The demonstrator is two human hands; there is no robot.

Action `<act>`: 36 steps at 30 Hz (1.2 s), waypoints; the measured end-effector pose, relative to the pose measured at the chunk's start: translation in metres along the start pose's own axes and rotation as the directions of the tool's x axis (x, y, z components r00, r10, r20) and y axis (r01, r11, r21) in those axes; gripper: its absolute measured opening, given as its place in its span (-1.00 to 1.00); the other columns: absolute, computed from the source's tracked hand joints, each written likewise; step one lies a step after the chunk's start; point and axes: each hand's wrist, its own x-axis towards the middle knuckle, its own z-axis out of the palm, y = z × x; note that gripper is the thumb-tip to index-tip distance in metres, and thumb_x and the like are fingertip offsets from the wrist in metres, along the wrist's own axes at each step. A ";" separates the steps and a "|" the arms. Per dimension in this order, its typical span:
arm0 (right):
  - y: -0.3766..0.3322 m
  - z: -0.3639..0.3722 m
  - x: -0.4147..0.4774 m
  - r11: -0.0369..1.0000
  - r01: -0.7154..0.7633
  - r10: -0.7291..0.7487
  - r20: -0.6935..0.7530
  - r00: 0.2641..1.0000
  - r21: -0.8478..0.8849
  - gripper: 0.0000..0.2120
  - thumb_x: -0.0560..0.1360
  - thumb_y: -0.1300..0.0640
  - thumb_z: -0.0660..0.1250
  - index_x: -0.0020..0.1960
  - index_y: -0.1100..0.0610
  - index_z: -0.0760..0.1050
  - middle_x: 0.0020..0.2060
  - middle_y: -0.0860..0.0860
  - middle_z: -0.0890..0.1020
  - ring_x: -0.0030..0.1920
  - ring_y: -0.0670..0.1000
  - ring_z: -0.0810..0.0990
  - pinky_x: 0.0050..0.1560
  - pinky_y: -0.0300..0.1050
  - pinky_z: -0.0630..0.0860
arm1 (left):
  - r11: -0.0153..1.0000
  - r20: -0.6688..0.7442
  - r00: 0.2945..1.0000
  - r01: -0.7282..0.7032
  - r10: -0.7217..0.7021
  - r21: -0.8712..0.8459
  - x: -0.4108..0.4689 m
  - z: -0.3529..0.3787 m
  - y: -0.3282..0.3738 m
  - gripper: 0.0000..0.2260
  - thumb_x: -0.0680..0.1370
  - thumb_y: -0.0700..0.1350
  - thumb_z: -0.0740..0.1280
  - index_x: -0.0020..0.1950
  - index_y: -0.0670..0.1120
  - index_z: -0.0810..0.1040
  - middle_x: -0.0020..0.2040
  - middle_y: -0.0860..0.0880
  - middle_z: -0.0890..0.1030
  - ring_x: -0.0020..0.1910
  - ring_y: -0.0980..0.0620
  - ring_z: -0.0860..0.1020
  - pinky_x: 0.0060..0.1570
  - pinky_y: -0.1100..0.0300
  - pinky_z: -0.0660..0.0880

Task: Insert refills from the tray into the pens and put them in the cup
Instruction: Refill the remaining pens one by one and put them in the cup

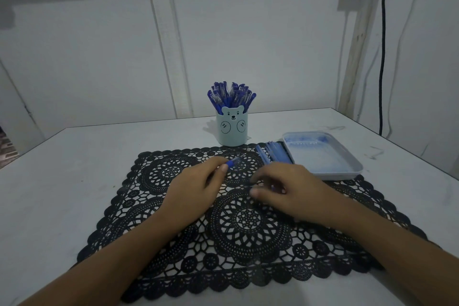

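Head-camera view, centre frame: a person's left hand [196,189] grips a blue-tipped pen [233,161] above a black lace mat [248,243] on the white worktop [62,181]. The right hand [295,194] is curled beside it, thumb near forefinger; whether it pinches anything cannot be told. Behind stand a bear-faced cup [232,129] full of blue pens [231,95] and, at right, a pale tray [323,156] with slim blue sticks [273,154] alongside.
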 end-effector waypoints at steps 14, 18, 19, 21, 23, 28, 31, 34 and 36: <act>0.001 -0.003 0.004 0.903 -0.151 0.271 -0.261 0.926 0.403 -0.84 0.48 0.20 0.32 -0.17 -0.05 0.54 -0.34 -0.11 0.56 -0.36 -0.26 0.47 -0.32 -0.47 0.40 | 0.995 0.126 0.988 -0.095 0.089 0.043 -0.002 -0.002 0.005 -0.64 0.52 0.19 -0.01 0.13 0.14 0.48 -0.34 0.17 0.52 -0.25 0.20 0.48 -0.38 0.36 0.36; -0.001 -0.002 0.004 0.824 -0.146 0.309 -0.219 0.925 0.548 -0.82 0.48 0.21 0.33 -0.19 -0.06 0.55 -0.34 -0.03 0.58 -0.36 -0.19 0.50 -0.28 -0.37 0.48 | 0.993 0.131 0.986 -0.110 0.104 0.037 -0.002 -0.002 0.005 -0.62 0.51 0.20 -0.03 0.12 0.14 0.49 -0.35 0.21 0.49 -0.25 0.23 0.48 -0.39 0.38 0.33; -0.001 0.000 0.005 0.801 -0.148 0.317 -0.201 0.927 0.580 -0.83 0.48 0.22 0.33 -0.18 -0.04 0.56 -0.32 0.00 0.60 -0.33 -0.14 0.54 -0.24 -0.32 0.53 | 0.993 0.132 0.985 -0.113 0.107 0.036 -0.002 -0.002 0.005 -0.62 0.51 0.19 -0.03 0.12 0.14 0.49 -0.34 0.20 0.50 -0.24 0.22 0.48 -0.38 0.36 0.34; -0.002 0.002 0.005 0.760 -0.151 0.330 -0.176 0.927 0.632 -0.85 0.47 0.23 0.32 -0.15 -0.01 0.57 -0.31 0.03 0.62 -0.28 -0.04 0.59 -0.17 -0.21 0.59 | 0.992 0.132 0.984 -0.122 0.117 0.035 -0.002 -0.002 0.005 -0.63 0.51 0.19 -0.02 0.12 0.13 0.48 -0.32 0.18 0.52 -0.22 0.19 0.49 -0.36 0.34 0.37; -0.003 0.003 0.005 0.747 -0.144 0.325 -0.168 0.931 0.649 -0.85 0.47 0.24 0.32 -0.14 0.01 0.58 -0.31 0.03 0.63 -0.28 -0.07 0.60 -0.20 -0.25 0.58 | 0.991 0.129 0.984 -0.126 0.121 0.037 -0.002 -0.002 0.006 -0.64 0.52 0.18 -0.02 0.11 0.13 0.48 -0.31 0.16 0.54 -0.21 0.18 0.49 -0.36 0.33 0.38; -0.006 0.004 0.004 0.778 -0.126 0.298 -0.184 0.937 0.615 -0.85 0.47 0.23 0.33 -0.13 -0.01 0.57 -0.32 -0.01 0.63 -0.31 -0.19 0.58 -0.22 -0.33 0.54 | 0.992 0.132 0.984 -0.124 0.120 0.027 -0.002 -0.002 0.006 -0.63 0.51 0.19 -0.02 0.12 0.13 0.48 -0.29 0.15 0.56 -0.24 0.19 0.49 -0.34 0.30 0.41; -0.005 0.003 0.004 0.806 -0.109 0.306 -0.252 0.918 0.582 -0.86 0.47 0.21 0.33 -0.13 -0.02 0.57 -0.32 -0.02 0.63 -0.30 -0.15 0.58 -0.20 -0.31 0.54 | 0.992 0.128 0.984 -0.127 0.123 0.027 -0.002 -0.001 0.006 -0.63 0.51 0.19 -0.03 0.12 0.13 0.48 -0.30 0.17 0.54 -0.22 0.19 0.49 -0.35 0.32 0.39; -0.004 0.002 0.003 0.826 -0.109 0.309 -0.281 0.909 0.553 -0.86 0.48 0.19 0.33 -0.14 -0.04 0.56 -0.29 -0.03 0.63 -0.28 -0.14 0.58 -0.20 -0.34 0.53 | 0.991 0.126 0.984 -0.129 0.124 0.031 -0.002 -0.001 0.006 -0.63 0.52 0.18 -0.02 0.12 0.13 0.49 -0.29 0.17 0.55 -0.22 0.18 0.49 -0.34 0.33 0.39; -0.003 0.004 0.003 0.825 -0.117 0.302 -0.255 0.919 0.554 -0.85 0.47 0.20 0.33 -0.14 -0.05 0.56 -0.29 -0.04 0.64 -0.29 -0.16 0.58 -0.18 -0.33 0.53 | 0.991 0.134 0.983 -0.132 0.126 0.036 -0.002 -0.001 0.006 -0.64 0.52 0.18 -0.02 0.12 0.13 0.48 -0.29 0.16 0.55 -0.22 0.17 0.49 -0.34 0.33 0.39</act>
